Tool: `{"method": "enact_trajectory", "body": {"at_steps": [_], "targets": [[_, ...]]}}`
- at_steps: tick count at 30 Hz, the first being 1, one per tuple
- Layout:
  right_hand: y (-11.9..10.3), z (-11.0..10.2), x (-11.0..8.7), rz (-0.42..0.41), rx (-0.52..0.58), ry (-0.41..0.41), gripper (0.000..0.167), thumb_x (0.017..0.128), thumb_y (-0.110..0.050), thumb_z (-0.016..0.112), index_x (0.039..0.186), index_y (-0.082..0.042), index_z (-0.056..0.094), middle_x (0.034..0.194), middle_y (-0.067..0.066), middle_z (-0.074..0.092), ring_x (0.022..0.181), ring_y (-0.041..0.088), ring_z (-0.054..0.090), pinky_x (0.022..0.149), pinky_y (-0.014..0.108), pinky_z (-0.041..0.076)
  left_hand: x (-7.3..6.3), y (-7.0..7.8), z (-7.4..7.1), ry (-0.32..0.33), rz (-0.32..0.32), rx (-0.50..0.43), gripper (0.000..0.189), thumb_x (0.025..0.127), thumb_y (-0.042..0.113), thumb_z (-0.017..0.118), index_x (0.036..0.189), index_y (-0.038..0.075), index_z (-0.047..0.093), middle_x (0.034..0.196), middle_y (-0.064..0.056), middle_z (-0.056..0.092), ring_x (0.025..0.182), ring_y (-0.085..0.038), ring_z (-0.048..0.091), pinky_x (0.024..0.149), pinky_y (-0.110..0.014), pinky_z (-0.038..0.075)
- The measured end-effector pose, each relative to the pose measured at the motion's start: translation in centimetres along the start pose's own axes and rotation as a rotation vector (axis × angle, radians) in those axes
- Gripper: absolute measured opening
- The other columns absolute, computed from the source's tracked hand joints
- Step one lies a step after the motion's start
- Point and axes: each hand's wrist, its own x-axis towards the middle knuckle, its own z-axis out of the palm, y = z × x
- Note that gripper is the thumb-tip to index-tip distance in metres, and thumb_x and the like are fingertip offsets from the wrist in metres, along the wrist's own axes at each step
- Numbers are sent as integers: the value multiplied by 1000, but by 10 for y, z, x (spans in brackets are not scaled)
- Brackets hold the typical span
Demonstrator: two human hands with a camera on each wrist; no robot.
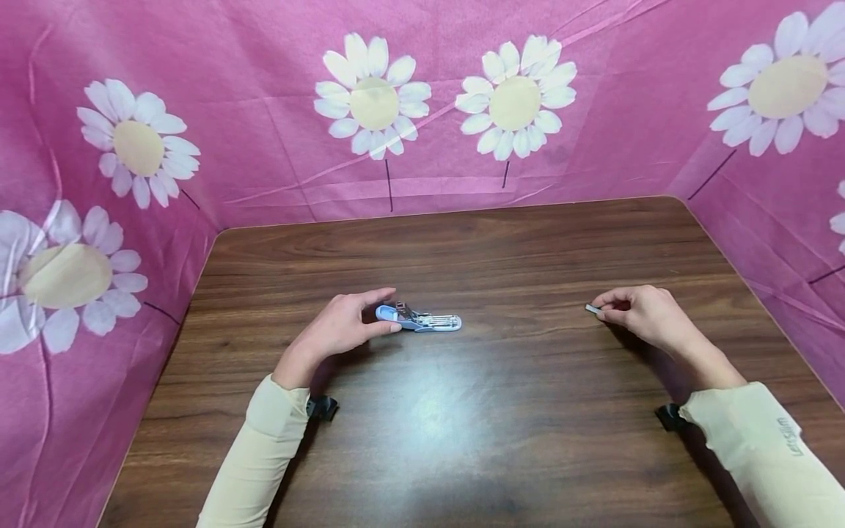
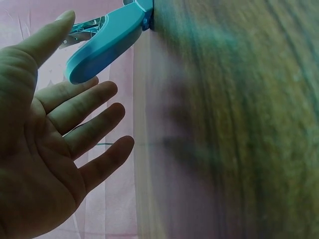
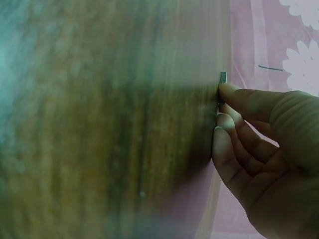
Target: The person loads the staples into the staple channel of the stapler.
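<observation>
A light-blue stapler [image 1: 439, 323] lies unfolded on the wooden table, its metal magazine and spring exposed. My left hand [image 1: 337, 323] is at the stapler's left end, thumb along the near side and index finger beyond the far side. In the left wrist view, the fingers of that left hand [image 2: 75, 134] are spread and fairly straight, and the stapler's blue arm [image 2: 107, 45] slants up off the table between thumb and index finger. Off to the right, my right hand [image 1: 643, 312] pinches a small grey staple strip [image 1: 593, 309] between thumb and fingertips, close over the table.
The brown wood-grain table [image 1: 422, 440] has a glare spot near its middle. A pink cloth [image 1: 264, 147] printed with white daisies stands around the back and sides. Dark straps [image 1: 322, 408] show at both wrists, below cream sleeves.
</observation>
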Motion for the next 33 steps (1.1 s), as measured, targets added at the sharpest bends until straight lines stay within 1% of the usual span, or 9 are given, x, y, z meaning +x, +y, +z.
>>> {"method": "enact_trajectory", "body": {"at_steps": [4,9,13,16,18,21,26,29,33], "targets": [[-1,2,0,-22,-31,12,4,90,-24,76,92,-21,79,78,-8,74,70,-7,54,71,31,47,0,0,0,-1,3,9,66,90,49,74,147,22,55,111,-1,66,75,-17,49,84,-36,44],[-5,4,0,-91,-84,23,4,89,-21,77,86,-19,77,75,-9,72,69,0,57,70,38,49,0,0,0,-5,5,11,66,90,49,74,147,21,56,107,-1,66,66,-14,43,74,-33,43],[-9,5,1,-123,-121,20,5,87,-18,78,84,-19,75,73,-10,70,69,6,60,68,41,49,-1,0,1,-12,4,1,67,90,49,74,147,21,55,99,-2,65,64,-13,40,67,-31,41],[-11,4,1,-135,-135,14,6,87,-17,77,83,-20,74,73,-11,70,70,7,61,68,43,49,-2,0,1,-15,7,-1,67,90,50,74,147,20,55,98,-2,64,63,-13,40,67,-30,40],[-11,3,0,-137,-138,26,7,87,-16,77,83,-20,73,73,-10,70,68,7,60,66,42,49,-2,0,1,-16,6,-1,67,90,50,74,147,20,55,97,-2,64,63,-13,41,67,-30,41],[-12,1,-1,-130,-125,68,7,86,-16,78,83,-20,72,72,-10,71,66,5,59,64,39,48,-2,-1,2,-14,6,4,67,90,50,74,147,21,55,99,-1,65,65,-13,43,67,-30,41],[-13,-1,-2,-116,-73,107,6,87,-18,78,86,-19,72,75,-6,75,67,-6,58,63,33,49,-3,-1,2,-14,3,-2,66,90,50,74,147,21,56,86,-1,60,63,-13,42,63,-30,40],[-14,-1,-3,-106,-49,120,4,88,-19,78,92,-18,75,77,-4,76,67,-10,57,63,30,48,-3,-1,2,-16,2,-5,66,90,50,74,147,22,56,83,-1,57,63,-13,41,62,-30,39],[-13,0,-4,-122,-52,165,11,89,-19,77,100,-17,80,81,-1,78,68,-7,57,64,33,49,-3,-2,2,-19,3,3,66,91,51,73,147,22,55,89,-1,60,64,-13,41,66,-30,40]]}}
